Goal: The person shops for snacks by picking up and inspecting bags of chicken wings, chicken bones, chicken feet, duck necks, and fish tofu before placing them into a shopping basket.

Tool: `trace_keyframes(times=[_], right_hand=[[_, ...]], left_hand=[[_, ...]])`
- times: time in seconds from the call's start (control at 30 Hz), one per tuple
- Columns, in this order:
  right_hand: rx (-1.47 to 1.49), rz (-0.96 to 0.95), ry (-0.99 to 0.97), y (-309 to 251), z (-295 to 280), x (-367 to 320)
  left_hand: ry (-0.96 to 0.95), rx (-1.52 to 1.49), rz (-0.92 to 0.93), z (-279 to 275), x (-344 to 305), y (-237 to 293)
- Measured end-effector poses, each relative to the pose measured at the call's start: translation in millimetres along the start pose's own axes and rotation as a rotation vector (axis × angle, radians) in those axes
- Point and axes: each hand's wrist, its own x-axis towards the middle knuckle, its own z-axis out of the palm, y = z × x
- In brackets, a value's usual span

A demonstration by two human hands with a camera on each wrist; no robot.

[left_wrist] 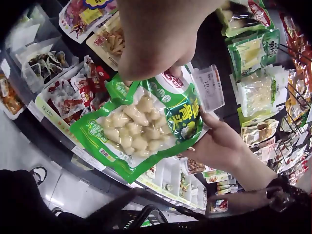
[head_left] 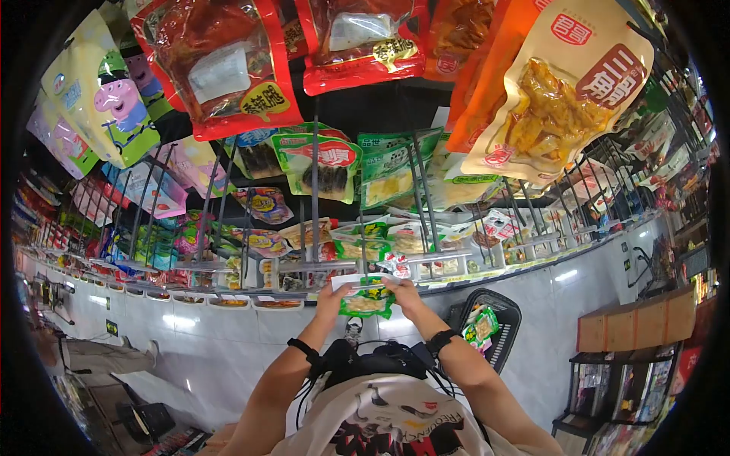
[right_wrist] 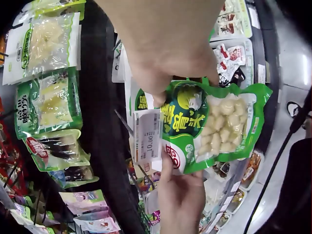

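Observation:
A green and white bag (head_left: 367, 302) of pale round pieces is held between both hands, in front of the lower shelf edge. My left hand (head_left: 328, 302) grips one end; my right hand (head_left: 406, 296) pinches the other. Seen from the left wrist, the bag (left_wrist: 141, 126) lies flat and tilted, the left hand (left_wrist: 156, 46) above it and the right hand (left_wrist: 224, 148) at its side. In the right wrist view the left hand (right_wrist: 181, 197) has its thumb on the bag (right_wrist: 222, 122), beside a white price tag (right_wrist: 146, 135); the right hand (right_wrist: 170, 58) partly hides the top.
Bagged snacks hang on metal hooks (head_left: 315, 190) over the rack. Large red packets (head_left: 220, 68) and an orange-cream packet (head_left: 559, 91) hang nearest the head camera. A black basket (head_left: 508, 334) with green packets stands on the floor at right. Another person's legs (head_left: 106, 356) are at left.

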Motion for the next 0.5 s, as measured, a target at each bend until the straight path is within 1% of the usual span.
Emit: trace_keyframes(times=[0.03, 0.13, 0.2, 0.27, 0.33, 0.37, 0.47, 0.5], right_hand=[[-0.017, -0.004, 0.070, 2.3, 1.4, 3.5], [0.003, 0.003, -0.090, 7.1, -3.9, 17.1], [0.013, 0.008, -0.067, 15.9, -2.4, 27.4], [0.022, 0.003, -0.070, 10.4, 2.7, 26.7], [0.036, -0.010, -0.097, 4.7, 5.8, 23.1], [0.018, -0.009, -0.078, 3.3, 7.3, 21.5], [-0.006, -0.014, -0.046, -0.2, 11.3, 22.1], [0.010, -0.017, -0.050, 1.3, 11.7, 23.3]], left_hand=[[0.009, 0.007, -0.009, 0.1, 2.2, 0.1], [0.013, 0.015, -0.014, -1.3, 7.3, -1.7], [0.015, 0.033, -0.023, -5.8, 11.4, -5.5], [0.021, 0.066, -0.045, -7.7, 16.1, -4.3], [-0.020, 0.086, -0.013, -9.4, 19.9, -1.6], [-0.042, 0.096, 0.002, -9.7, 21.2, 0.9], [-0.020, 0.262, -0.006, -16.6, 31.7, -7.3], [-0.002, 0.298, 0.038, -21.0, 39.1, -18.4]])
